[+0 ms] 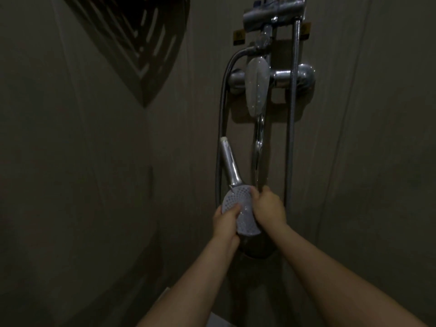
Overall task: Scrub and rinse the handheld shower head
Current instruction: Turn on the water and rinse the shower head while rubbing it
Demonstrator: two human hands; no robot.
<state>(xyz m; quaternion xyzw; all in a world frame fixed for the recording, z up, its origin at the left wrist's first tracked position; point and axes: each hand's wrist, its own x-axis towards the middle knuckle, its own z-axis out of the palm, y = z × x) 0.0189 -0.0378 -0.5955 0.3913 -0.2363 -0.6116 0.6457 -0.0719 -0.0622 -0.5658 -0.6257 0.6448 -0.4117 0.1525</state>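
The handheld shower head point(243, 210) is chrome with a round white nozzle face turned toward me, and its handle point(230, 161) points up and to the left. My left hand point(225, 223) grips the head's lower left edge, thumb on the face. My right hand point(267, 207) holds the right edge, fingertips on the nozzle face. A stream of water point(257, 152) falls from the tap spout just above my right hand. The handle's top end is capped in white, with no hose joined to it.
The chrome mixer tap with its long lever point(257, 86) is mounted on the wall above. A dark hose point(223, 109) loops down at the left and a metal hose point(292, 109) hangs at the right. A dark corner shelf point(141, 43) sits at the upper left. A dark round object point(257, 247) lies below my hands.
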